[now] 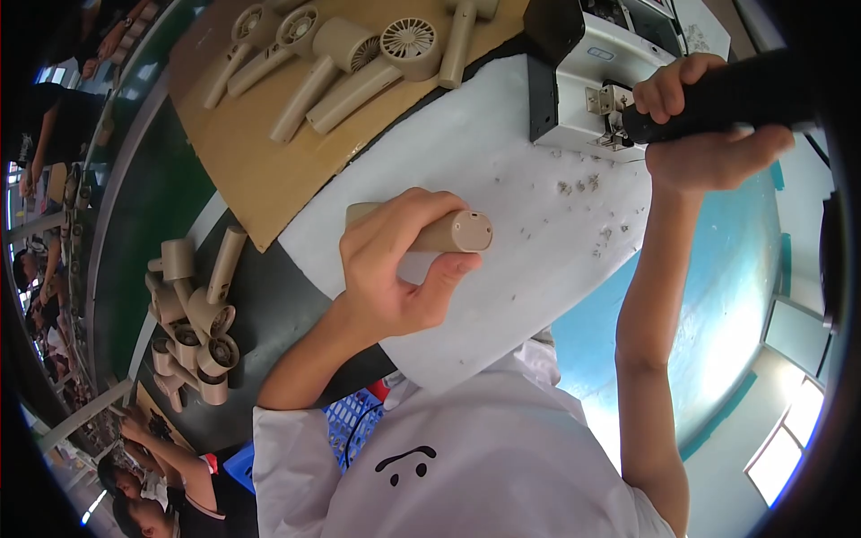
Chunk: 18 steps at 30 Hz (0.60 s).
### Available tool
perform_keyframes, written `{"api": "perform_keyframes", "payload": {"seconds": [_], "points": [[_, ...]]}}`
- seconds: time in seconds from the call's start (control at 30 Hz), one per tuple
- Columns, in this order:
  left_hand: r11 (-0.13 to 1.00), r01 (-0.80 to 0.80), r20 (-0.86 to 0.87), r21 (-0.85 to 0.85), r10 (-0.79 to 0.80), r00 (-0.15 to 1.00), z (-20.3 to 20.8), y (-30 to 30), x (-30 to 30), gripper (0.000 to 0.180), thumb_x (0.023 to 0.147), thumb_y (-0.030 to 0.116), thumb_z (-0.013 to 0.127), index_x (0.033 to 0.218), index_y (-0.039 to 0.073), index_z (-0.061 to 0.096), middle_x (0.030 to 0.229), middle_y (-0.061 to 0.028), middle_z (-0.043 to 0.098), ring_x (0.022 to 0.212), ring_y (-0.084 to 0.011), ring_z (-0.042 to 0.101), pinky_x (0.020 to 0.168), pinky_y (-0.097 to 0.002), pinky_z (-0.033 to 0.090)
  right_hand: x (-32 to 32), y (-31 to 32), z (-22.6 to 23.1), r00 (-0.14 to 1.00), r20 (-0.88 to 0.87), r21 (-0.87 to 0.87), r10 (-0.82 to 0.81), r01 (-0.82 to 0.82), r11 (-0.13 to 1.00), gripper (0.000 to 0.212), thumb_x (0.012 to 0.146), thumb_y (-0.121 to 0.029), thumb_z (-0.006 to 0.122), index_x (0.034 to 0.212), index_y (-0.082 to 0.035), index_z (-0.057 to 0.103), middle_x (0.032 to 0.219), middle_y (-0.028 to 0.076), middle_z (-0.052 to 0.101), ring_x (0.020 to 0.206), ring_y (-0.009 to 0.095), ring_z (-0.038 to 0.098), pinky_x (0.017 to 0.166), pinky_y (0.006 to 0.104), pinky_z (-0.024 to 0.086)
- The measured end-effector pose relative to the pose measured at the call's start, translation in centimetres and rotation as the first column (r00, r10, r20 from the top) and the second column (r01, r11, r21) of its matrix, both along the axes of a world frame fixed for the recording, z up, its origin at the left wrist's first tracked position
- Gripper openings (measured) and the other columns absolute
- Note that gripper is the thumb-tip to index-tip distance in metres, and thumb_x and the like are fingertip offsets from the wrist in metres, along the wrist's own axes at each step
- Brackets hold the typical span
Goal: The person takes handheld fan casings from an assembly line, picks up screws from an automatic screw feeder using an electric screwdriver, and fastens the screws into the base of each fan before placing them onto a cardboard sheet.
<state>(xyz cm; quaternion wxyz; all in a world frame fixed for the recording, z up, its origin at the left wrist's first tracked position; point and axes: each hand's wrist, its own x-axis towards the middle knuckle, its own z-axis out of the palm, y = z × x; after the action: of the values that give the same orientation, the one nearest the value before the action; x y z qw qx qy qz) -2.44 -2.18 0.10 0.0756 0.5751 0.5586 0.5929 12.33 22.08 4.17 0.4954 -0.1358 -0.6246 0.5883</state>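
My left hand (386, 255) is wrapped round a beige handheld fan (439, 235), over the white sheet in the middle. The rounded end of its handle points right and shows small holes; its other end is mostly hidden behind my fingers. At the upper right my right hand (695, 134) grips a thick black electric screwdriver (726, 94). The screwdriver's front end meets the small metal fittings on the face of a light-coloured screw feeder (583, 108). Whether its tip touches a screw there is too small to tell.
Several beige fans (410, 45) lie on brown cardboard (229, 148) at the far side. More fans are heaped (193, 327) on the dark surface at left. Loose screws (578, 186) dot the white sheet (502, 296). A blue crate (350, 421) stands below. Co-workers sit along the left.
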Motion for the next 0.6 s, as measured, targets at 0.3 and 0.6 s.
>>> {"api": "perform_keyframes", "payload": {"seconds": [0.3,0.6], "points": [[1.0,0.002,0.0,0.023,-0.002,1.0,-0.5,0.0,0.1,0.028,0.08,0.013,0.074,0.098,-0.003,0.061,0.076,-0.011,0.063,0.06,-0.0216,0.059,0.054,-0.0279,0.046,0.8,-6.7,1.7,0.75,-0.438,-0.111,0.495,-0.592,0.799,0.054,0.084,-0.066,0.049,0.085,-0.013,0.042,0.065,-0.005,0.044,0.054,0.006,0.042,0.055,0.0238,0.035],[1.0,0.021,0.009,0.012,-0.022,1.0,-0.3,-0.2,0.5,0.029,0.079,0.014,0.075,0.098,-0.003,0.061,0.078,-0.0116,0.064,0.062,-0.0226,0.06,0.057,-0.0273,0.047,-0.5,-9.3,2.5,0.653,-0.514,-0.049,0.557,-0.67,0.741,0.048,0.084,-0.06,0.057,0.087,-0.015,0.043,0.067,-0.005,0.047,0.059,0.007,0.049,0.059,0.0235,0.04]]}}
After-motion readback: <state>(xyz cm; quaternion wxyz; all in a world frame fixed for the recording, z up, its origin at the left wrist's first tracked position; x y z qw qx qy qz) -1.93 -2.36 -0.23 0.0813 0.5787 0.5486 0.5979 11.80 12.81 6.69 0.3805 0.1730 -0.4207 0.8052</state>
